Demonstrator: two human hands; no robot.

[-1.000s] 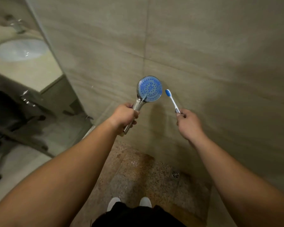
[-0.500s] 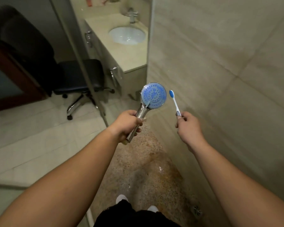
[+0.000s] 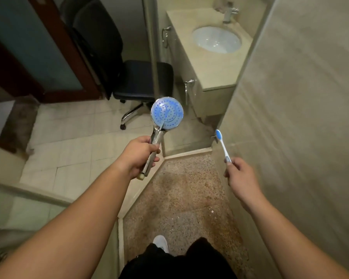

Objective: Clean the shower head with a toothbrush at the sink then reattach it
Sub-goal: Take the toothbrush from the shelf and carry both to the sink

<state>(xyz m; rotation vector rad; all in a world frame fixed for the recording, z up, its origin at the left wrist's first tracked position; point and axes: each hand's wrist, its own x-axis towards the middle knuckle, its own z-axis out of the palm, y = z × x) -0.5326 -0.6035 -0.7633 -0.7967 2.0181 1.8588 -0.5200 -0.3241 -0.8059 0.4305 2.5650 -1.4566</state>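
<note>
Left hand [image 3: 138,156] grips chrome, blue-faced round shower head [image 3: 166,113] by handle — right hand [image 3: 241,175] pinches white, blue-bristled toothbrush [image 3: 223,146], held well apart.

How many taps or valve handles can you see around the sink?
3: a tap behind the basin, two chrome valves on the cabinet's side. Others may be hidden.

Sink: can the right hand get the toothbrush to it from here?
Probably not yet. The sink lies well beyond the right hand and its toothbrush; floor between looks open, so stepping forward should do.
</note>
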